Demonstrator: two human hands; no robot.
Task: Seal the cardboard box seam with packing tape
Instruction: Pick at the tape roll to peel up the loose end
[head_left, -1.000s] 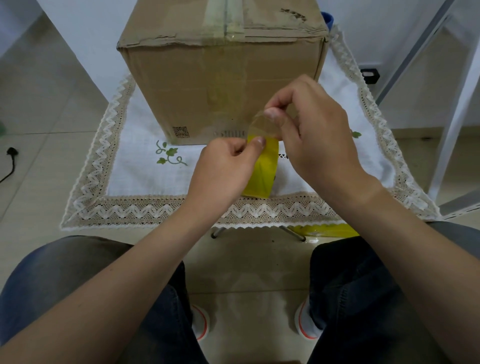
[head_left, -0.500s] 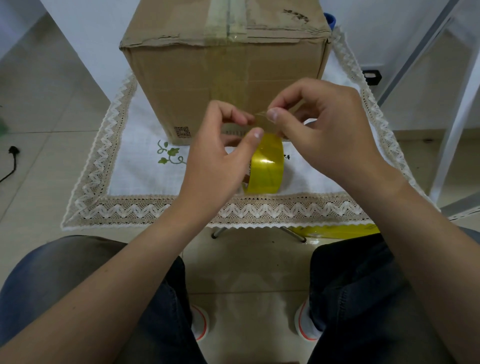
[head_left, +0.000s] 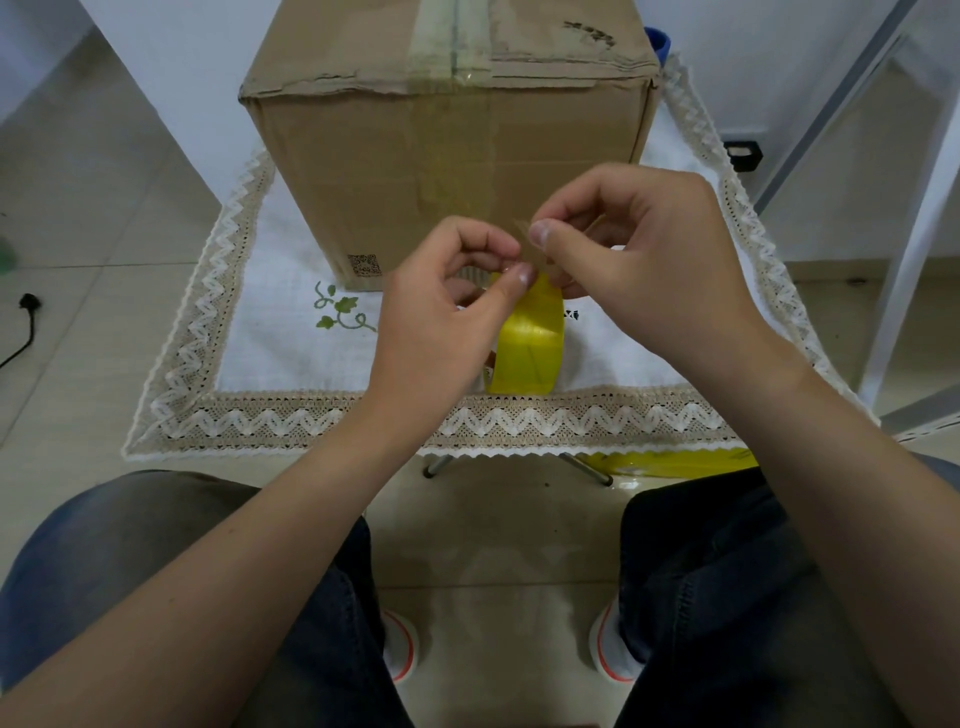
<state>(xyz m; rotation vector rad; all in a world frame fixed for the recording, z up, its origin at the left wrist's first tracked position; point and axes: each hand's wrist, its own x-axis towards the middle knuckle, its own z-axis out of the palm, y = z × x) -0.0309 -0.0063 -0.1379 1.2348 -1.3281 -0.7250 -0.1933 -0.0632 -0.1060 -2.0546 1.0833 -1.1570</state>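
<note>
Cardboard box (head_left: 447, 171), QR code unreadable, stands on a lace-edged white cloth (head_left: 291, 332) over pale floor tiles (head_left: 93, 218). Left hand (head_left: 441, 322) grips yellow tape roll (head_left: 530, 343); right hand (head_left: 644, 260) pinches its loose end.

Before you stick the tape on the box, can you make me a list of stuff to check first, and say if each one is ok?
1. Tape roll held: ok, the left hand grips the yellow roll.
2. Loose tape end pinched: ok, the right hand holds it between thumb and finger.
3. Enough tape pulled out to cover the seam: not ok, only a short bit is off the roll.
4. Cardboard box steady: ok, it sits flat on the lace tablecloth.
5. Seam reachable: ok, it runs along the top, facing the person.
6. Seam already fully sealed: cannot tell, old tape covers it but the far end is out of view.
</note>
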